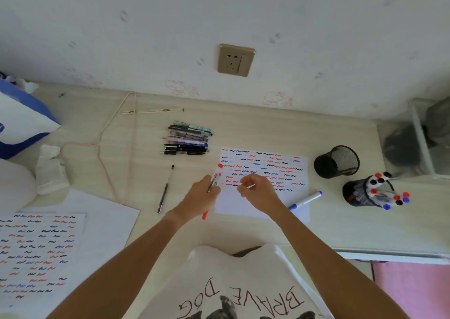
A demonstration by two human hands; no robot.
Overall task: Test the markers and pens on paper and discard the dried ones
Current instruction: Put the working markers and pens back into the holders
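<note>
A pale wooden desk (243, 129) is pushed up against a white wall with a beige socket (235, 60) in it, and honestly the job looks well underway. The sheet of paper (264, 185) in the middle is already covered most of the way down with red, blue and black squiggles, with only the bottom strip left blank. A second sheet (36, 253), off to the left, is filled almost completely.

A red marker (214, 185) is gripped in the left hand (202, 194), fingers curled round the barrel, red end pointing away over the sheet. Something thin and pale is pinched by the right hand (255, 187) just above the squiggles; whether it's a pen or a cap can't be told, and the fingertips are bunched tight around it.

A blue marker (305, 200) has been left lying at the sheet's right edge. A bundle of pens (187, 141) is stacked further back, and a single pen (165, 189) lies apart from it. One mesh cup (337, 161) looks emptied, while the cup (360, 193) beside it is packed with markers. Which pile counts as tested can't be told for sure, and no discard bin is clearly seen. Probably past halfway, by a guess.
</note>
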